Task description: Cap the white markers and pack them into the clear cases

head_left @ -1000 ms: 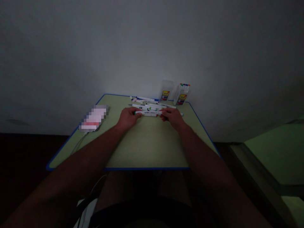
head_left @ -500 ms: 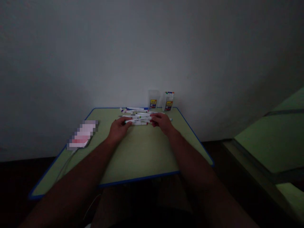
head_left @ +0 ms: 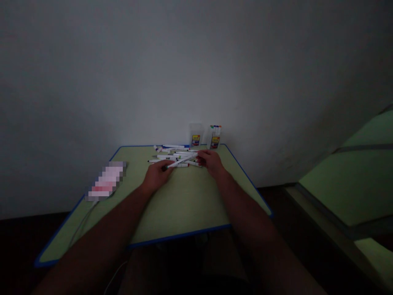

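White marker [head_left: 181, 160] in left hand [head_left: 158, 174], labels [head_left: 195, 142] illegible

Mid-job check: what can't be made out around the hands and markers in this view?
Head view, dim throughout:
1. Grip of left hand and right hand on the tilted marker: fingertips too dark and small.
2. Marker pile: overlapping, too small to count.
3. Clear cases: labels too small to read.
4. Flat object at the table left edge: blurred out.
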`<state>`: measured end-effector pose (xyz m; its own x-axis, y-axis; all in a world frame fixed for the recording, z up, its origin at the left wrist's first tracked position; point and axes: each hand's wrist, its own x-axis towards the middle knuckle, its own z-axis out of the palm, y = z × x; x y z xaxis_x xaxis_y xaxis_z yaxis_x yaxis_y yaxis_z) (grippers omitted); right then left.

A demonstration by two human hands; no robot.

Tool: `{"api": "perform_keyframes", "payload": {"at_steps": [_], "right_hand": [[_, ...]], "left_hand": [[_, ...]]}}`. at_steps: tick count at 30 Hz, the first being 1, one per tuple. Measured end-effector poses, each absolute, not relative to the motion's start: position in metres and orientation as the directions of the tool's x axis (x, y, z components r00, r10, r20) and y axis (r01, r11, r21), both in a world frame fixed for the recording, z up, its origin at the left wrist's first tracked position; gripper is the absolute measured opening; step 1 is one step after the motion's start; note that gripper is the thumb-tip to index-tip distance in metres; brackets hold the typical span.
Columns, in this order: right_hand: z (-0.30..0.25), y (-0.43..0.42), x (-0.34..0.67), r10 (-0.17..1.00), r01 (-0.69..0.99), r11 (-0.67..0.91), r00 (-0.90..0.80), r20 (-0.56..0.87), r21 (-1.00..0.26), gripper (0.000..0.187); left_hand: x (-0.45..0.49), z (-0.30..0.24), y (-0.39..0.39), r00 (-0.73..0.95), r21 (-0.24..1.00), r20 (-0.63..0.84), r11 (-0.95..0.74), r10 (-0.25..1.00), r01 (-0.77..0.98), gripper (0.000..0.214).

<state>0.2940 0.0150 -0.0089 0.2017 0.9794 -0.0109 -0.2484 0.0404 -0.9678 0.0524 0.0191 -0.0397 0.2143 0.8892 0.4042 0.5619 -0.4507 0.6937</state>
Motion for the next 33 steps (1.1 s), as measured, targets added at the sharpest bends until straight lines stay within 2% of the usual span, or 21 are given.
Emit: {"api": "perform_keyframes", "payload": {"at_steps": [8, 12, 14, 18, 22, 27, 33], "right_hand": [[0.006, 0.013, 0.296, 0.975, -0.139, 0.088, 0.216, 0.057, -0.986, 0.017], [0.022, 0.014, 0.304, 0.961, -0.105, 0.114, 0.265, 0.083, -0.988, 0.016], [0.031, 0.015, 0.312, 0.95, -0.094, 0.129, 0.296, 0.096, -0.987, 0.015], [0.048, 0.017, 0.333, 0.924, -0.035, 0.146, 0.362, 0.124, -0.989, 0.013], [0.065, 0.017, 0.353, 0.901, 0.021, 0.159, 0.407, 0.154, -0.987, 0.009], [0.094, 0.021, 0.374, 0.848, 0.056, 0.219, 0.483, 0.219, -0.974, 0.008], [0.133, 0.037, 0.399, 0.721, 0.178, 0.28, 0.61, 0.329, -0.943, 0.011]], "left_hand": [[0.056, -0.043, 0.02, 0.244, 0.689, 0.413, -0.476, 0.878, 0.547, 0.038], [0.058, -0.042, 0.018, 0.285, 0.707, 0.393, -0.485, 0.874, 0.514, 0.053], [0.058, -0.043, 0.018, 0.334, 0.665, 0.389, -0.513, 0.858, 0.543, 0.056], [0.058, -0.044, 0.016, 0.464, 0.483, 0.38, -0.599, 0.8, 0.639, 0.047], [0.058, -0.042, 0.014, 0.576, 0.376, 0.328, -0.663, 0.749, 0.648, 0.045], [0.058, -0.042, 0.015, 0.629, 0.319, 0.287, -0.692, 0.722, 0.648, 0.038], [0.056, -0.048, 0.02, 0.652, 0.35, 0.339, -0.735, 0.678, 0.582, 0.033]]}}
